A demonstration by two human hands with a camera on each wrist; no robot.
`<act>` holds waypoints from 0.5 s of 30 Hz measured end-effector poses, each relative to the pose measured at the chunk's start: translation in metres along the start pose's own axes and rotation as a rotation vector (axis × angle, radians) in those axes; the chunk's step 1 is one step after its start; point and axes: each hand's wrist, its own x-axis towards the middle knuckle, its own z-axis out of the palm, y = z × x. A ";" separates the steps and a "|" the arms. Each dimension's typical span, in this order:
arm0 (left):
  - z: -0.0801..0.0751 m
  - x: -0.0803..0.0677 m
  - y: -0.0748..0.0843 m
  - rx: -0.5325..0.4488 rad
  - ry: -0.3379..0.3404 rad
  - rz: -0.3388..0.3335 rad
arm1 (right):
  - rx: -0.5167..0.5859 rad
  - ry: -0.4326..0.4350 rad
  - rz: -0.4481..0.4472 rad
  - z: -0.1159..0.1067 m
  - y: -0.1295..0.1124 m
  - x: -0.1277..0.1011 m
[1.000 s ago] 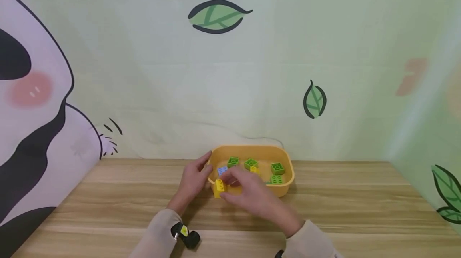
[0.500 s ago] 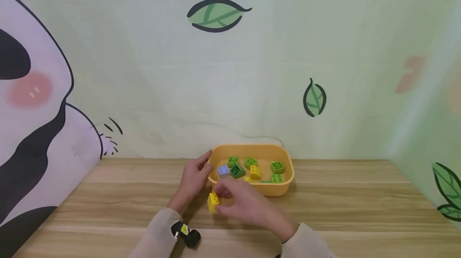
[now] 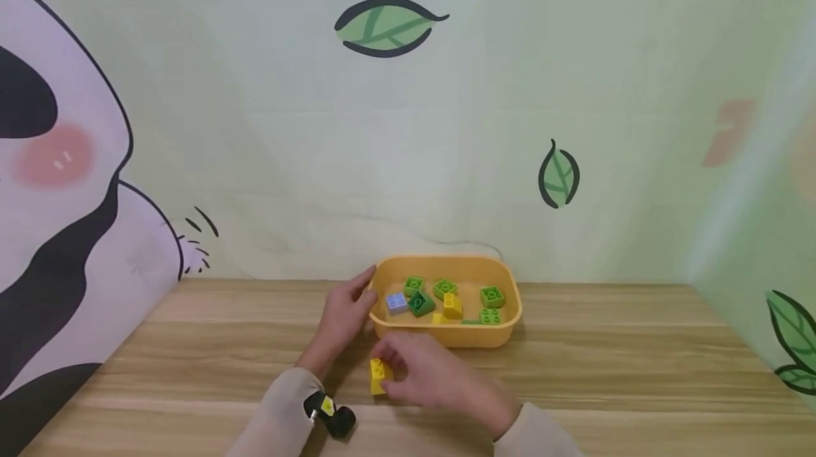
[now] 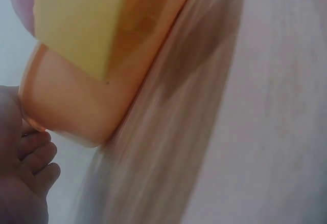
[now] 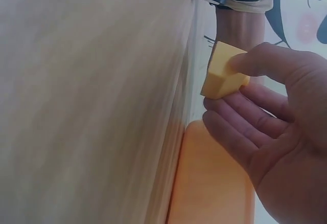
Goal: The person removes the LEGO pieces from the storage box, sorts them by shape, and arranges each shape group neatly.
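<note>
1. The right hand pinches a yellow brick between thumb and fingertips; the right wrist view shows the thumb on top of the brick and the other fingers curled loosely beneath it.
2. The yellow brick is held outside the orange tub, in front of its near left corner and low over the wooden table. Whether it touches the table cannot be told.
3. The left hand rests against the tub's left end, its fingers fairly straight and spread along the outer wall and the thumb up near the rim. It steadies the tub rather than closing round it; the left wrist view shows the fingers relaxed just beside the tub's rounded corner.
4. Inside the tub lie several more bricks: a pale blue brick, a dark green brick, some light green bricks and another yellow one.
5. Judged from how things lie, one brick is out of the tub and in hand, no other brick lies loose on the table, and the bulk of the bricks are yet to be taken out.
6. Behind the table hangs a pale green backdrop printed with leaves and a cartoon animal.
</note>
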 end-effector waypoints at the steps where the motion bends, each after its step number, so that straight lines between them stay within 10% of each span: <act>1: 0.000 0.000 0.001 0.001 -0.001 -0.005 | -0.002 -0.004 0.004 0.000 0.000 0.000; 15: -0.001 0.000 0.000 0.010 -0.005 -0.005 | -0.015 -0.045 0.069 0.005 0.002 0.002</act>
